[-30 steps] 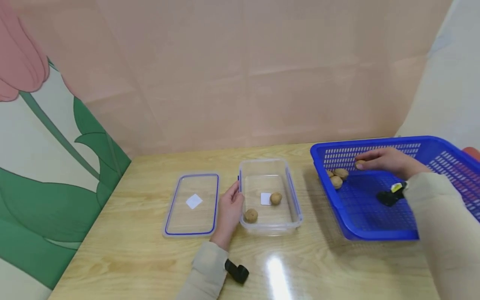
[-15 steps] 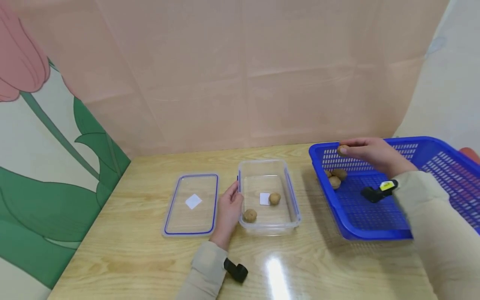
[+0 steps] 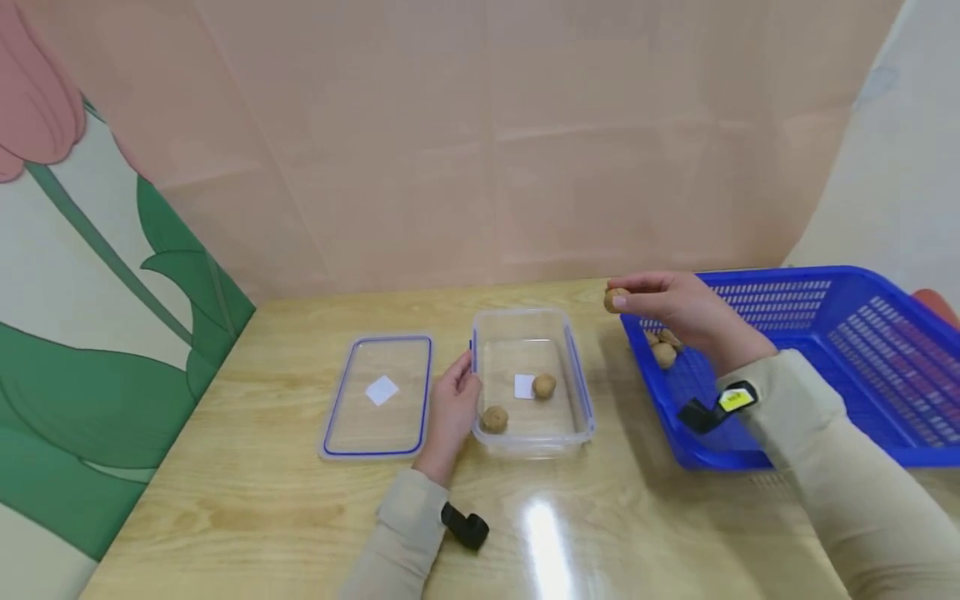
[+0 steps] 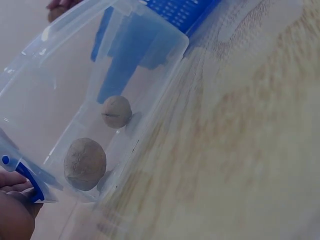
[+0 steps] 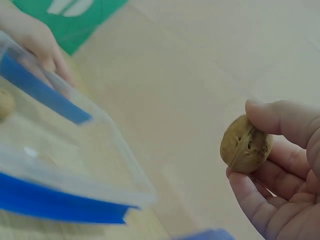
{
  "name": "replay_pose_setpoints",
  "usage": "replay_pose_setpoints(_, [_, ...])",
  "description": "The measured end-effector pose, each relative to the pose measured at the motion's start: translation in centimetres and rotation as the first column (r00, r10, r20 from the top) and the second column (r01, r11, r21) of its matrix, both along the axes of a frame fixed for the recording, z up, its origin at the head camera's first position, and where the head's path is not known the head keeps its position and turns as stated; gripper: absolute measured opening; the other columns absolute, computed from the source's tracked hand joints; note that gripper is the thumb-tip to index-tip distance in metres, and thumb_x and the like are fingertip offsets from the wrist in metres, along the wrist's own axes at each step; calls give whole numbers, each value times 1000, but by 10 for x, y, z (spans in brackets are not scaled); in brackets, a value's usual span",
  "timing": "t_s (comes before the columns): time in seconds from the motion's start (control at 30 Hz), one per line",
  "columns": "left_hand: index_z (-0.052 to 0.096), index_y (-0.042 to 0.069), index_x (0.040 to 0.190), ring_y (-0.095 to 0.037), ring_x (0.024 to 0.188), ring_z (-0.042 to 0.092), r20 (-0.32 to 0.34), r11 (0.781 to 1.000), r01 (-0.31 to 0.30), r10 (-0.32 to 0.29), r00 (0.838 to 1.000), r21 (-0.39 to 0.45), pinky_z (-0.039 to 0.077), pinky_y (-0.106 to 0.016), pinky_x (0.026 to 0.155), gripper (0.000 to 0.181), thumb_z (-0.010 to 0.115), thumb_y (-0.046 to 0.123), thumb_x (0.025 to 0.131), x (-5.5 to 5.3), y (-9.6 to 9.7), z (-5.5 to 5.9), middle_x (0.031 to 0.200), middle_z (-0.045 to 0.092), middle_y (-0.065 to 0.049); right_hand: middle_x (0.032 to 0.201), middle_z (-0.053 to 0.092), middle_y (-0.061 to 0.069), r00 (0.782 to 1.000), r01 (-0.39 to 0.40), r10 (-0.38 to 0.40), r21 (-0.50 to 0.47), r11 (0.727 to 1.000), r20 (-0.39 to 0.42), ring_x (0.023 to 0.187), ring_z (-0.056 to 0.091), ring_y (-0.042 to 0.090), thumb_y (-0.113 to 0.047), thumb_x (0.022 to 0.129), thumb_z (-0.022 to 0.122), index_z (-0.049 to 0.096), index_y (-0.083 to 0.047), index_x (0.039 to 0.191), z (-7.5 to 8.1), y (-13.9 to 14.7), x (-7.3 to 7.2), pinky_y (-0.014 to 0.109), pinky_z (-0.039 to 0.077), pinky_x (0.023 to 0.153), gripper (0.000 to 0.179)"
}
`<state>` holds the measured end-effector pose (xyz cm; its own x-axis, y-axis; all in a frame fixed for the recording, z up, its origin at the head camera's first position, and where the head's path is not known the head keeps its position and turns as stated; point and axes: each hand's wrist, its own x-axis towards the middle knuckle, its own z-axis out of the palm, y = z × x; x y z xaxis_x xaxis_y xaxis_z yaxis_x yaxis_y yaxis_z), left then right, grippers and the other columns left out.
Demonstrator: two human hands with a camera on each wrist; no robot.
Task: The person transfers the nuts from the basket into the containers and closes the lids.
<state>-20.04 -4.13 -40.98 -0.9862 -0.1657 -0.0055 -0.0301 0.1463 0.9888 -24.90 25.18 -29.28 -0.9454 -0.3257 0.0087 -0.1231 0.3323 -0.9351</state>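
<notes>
My right hand pinches a walnut between thumb and fingers, above the left rim of a blue plastic basket. Several more walnuts lie in that basket's left corner. Left of it stands a clear plastic container, lid off, with blue-edged sides. Inside are two walnuts, one beside a white square label and another in the near left corner. With my left hand I hold the container's left side at its blue clip; part of the fingers is hidden.
A clear lid with a blue seal and white label lies flat on the wooden table, left of the container. Pinkish sheeting covers the wall behind. Part of a red object shows beyond the basket at right.
My right hand has lifted the walnut from inside the basket and carried it left, to above the basket's left rim. The left hand stays on the container.
</notes>
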Motion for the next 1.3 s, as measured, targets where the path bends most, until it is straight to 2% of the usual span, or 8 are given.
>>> replay_pose_setpoints(0.17, [48,13,135,-17,122,50,12,1000,-9,9,1000,5,46,-25,98,46,49,10,88,-1,1,1,137,50,-7,92,68,-17,999,-16,17,-47,999,29,95,60,1,-21,87,64,65,-23,106,-3,-21,3,14,44,87,19])
replay_pose_setpoints(0.27, [47,13,135,-17,123,49,13,1000,-6,6,1000,11,46,-25,99,47,49,9,88,-1,1,0,137,49,-7,92,68,-16,999,-19,20,-41,999,30,95,60,3,-23,86,65,64,-12,113,-8,-32,1,22,42,96,29])
replay_pose_setpoints(0.4, [47,12,135,-17,122,50,7,1000,-6,6,1000,2,46,-25,98,47,49,10,88,-4,1,0,137,50,-7,95,67,-12,998,-27,27,-18,999,52,95,61,3,-26,86,65,54,4,124,-11,-46,-3,27,47,97,49])
replay_pose_setpoints(0.53, [48,10,134,-18,121,51,-11,1000,-4,4,1000,0,47,-25,97,47,49,9,88,-5,0,0,136,50,-9,95,67,-7,997,-41,43,-26,999,65,91,62,3,-21,87,63,52,8,124,-10,-59,-7,30,52,91,48])
replay_pose_setpoints(0.67, [47,9,134,-20,121,51,-23,1000,0,0,1000,8,47,-25,97,47,49,8,88,-4,0,1,136,50,-10,102,67,3,997,-66,65,21,998,46,95,61,9,-23,87,64,54,6,123,-10,-72,-9,38,50,96,47])
replay_pose_setpoints(0.83, [47,9,135,-19,121,51,-15,1000,6,-5,1000,26,47,-24,97,47,49,8,88,-1,2,1,136,50,-10,116,63,13,998,-61,57,106,993,39,108,57,23,-28,87,64,56,-1,123,-11,-80,-11,40,47,98,46])
replay_pose_setpoints(1.0, [47,8,134,-21,122,51,-34,999,23,-22,999,28,46,-25,98,48,49,6,87,-1,4,1,136,49,-12,123,59,15,998,-41,34,145,989,47,113,54,27,-30,87,64,56,-4,125,-10,-77,-10,43,44,101,47])
replay_pose_setpoints(1.3, [49,10,133,-20,119,52,-22,1000,-18,18,1000,-2,47,-26,98,47,49,7,86,-2,1,1,133,52,-12,129,54,15,999,0,-7,165,986,38,118,49,31,-36,86,63,53,-5,128,0,-52,-9,50,36,106,53])
